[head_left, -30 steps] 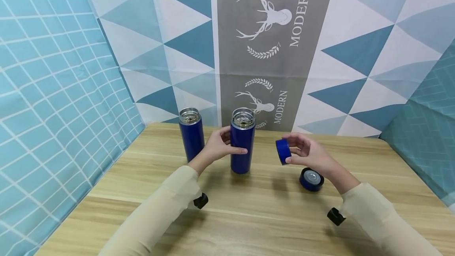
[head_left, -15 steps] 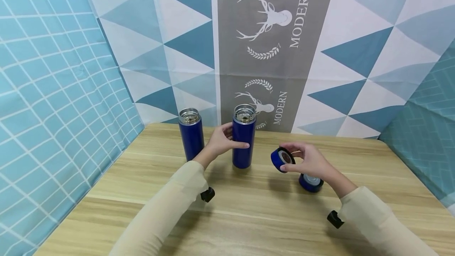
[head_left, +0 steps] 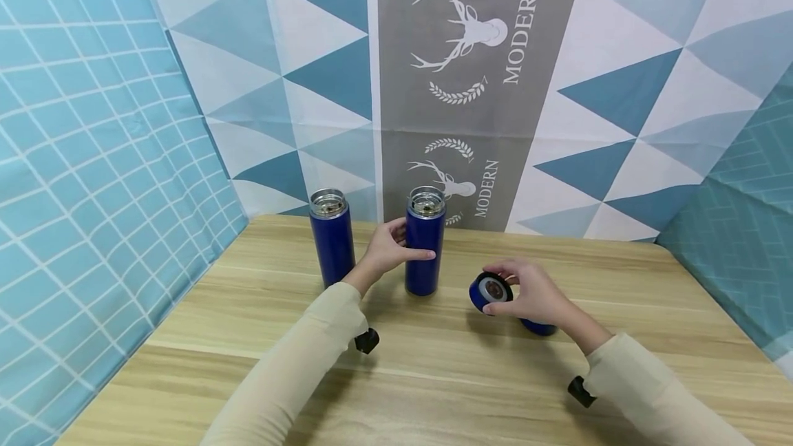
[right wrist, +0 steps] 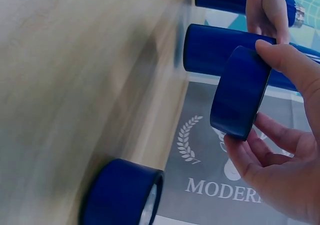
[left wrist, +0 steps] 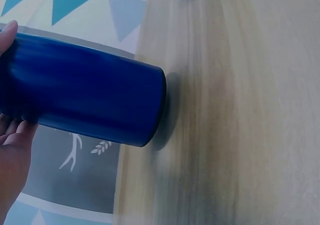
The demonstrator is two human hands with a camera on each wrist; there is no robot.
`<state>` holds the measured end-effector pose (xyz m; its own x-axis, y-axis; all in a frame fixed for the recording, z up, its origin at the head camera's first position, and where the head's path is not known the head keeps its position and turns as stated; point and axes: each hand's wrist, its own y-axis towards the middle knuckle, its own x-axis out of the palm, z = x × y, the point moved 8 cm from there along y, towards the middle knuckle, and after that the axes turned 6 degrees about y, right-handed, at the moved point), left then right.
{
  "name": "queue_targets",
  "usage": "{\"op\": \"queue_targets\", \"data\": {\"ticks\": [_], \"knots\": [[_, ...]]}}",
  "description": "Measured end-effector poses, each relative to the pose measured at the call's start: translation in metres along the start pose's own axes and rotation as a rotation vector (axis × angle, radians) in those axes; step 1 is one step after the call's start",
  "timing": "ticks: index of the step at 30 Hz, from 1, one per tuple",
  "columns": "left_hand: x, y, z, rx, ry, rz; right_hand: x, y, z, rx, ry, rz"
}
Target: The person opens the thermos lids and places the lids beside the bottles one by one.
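Observation:
My left hand (head_left: 387, 248) grips an uncapped blue thermos bottle (head_left: 424, 253) around its side. That bottle stands upright, its steel mouth facing up; in the left wrist view its blue body (left wrist: 95, 87) shows with the base by the table. My right hand (head_left: 529, 292) pinches a blue lid (head_left: 489, 292) by its rim between thumb and fingers, underside turned up, above the table. In the right wrist view the held lid (right wrist: 240, 92) is seen from its side. A second lid (head_left: 537, 327) lies on the table, partly hidden behind the right hand.
Another uncapped blue bottle (head_left: 332, 239) stands upright to the left, partly behind the left forearm. The wooden table (head_left: 434, 384) ends at a patterned cloth backdrop (head_left: 434, 115). A black strap piece hangs under each sleeve.
The right hand has turned the lid from on edge to underside up and lowered it slightly. The left hand has shifted slightly right with its bottle.

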<state>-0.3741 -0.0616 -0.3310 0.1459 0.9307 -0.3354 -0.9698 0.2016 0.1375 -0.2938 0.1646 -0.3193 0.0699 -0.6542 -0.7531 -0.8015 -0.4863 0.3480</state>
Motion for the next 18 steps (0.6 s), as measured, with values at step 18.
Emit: {"op": "queue_targets", "data": {"ticks": [18], "knots": [[0.001,0.007,-0.009,0.011,-0.009,0.031,0.021,-0.005,0.012,0.076,0.014,-0.114]]}}
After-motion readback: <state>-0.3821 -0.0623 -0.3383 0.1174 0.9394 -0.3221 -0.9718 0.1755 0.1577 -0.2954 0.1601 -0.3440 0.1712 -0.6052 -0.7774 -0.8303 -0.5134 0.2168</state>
